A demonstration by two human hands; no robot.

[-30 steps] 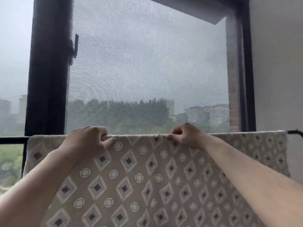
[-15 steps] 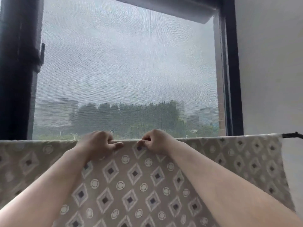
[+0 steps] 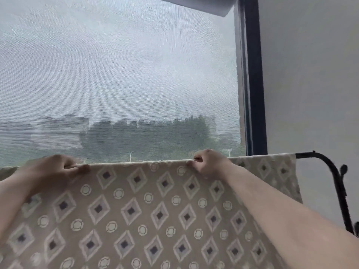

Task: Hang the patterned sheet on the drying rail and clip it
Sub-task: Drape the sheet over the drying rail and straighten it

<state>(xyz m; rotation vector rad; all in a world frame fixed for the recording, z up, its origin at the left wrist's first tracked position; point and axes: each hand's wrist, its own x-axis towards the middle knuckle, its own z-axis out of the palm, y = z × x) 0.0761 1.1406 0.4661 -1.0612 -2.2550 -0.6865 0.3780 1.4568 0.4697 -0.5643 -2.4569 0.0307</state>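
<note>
The patterned sheet [image 3: 143,210], beige with diamonds and circles, hangs draped over a horizontal drying rail and fills the lower half of the view. Only the rail's black curved end [image 3: 320,158] shows, past the sheet's right edge. My left hand [image 3: 52,169] grips the sheet's top fold at the left, thumb lying on the front of the cloth. My right hand [image 3: 207,164] pinches the top fold further right, fingers curled over it. No clip is visible.
Behind the rail is a window with an insect screen [image 3: 116,74] and a dark frame post [image 3: 252,74]. A plain wall [image 3: 310,74] stands at the right. The rail's black bracket [image 3: 343,200] runs down at the right edge.
The two hands, close together half a second ago, have spread apart along the top fold. The view has swung right, so the rail's curved end and bracket now show.
</note>
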